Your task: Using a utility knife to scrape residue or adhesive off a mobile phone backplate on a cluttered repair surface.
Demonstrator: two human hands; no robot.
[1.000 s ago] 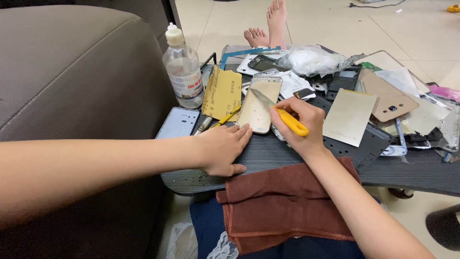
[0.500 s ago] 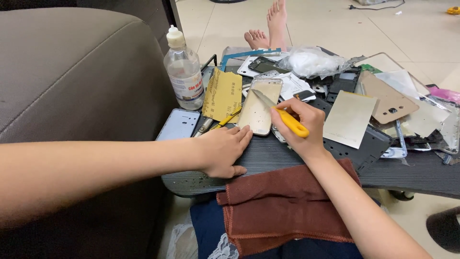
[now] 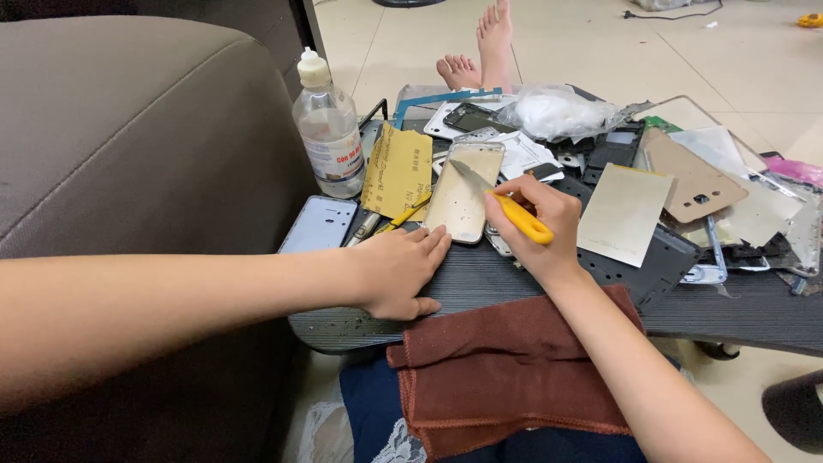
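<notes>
Nothing's really moved since a second ago: my right hand (image 3: 536, 225) still grips the yellow knife (image 3: 506, 208), blade on the gold phone frame (image 3: 464, 192) on the board (image 3: 506, 283). Left hand (image 3: 399, 270) lies open, fingertips touching the frame's near end.

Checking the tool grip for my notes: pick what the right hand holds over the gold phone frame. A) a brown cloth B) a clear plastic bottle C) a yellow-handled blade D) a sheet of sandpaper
C: the right hand grips a yellow-handled blade, its metal tip lying on the gold phone frame.
</notes>
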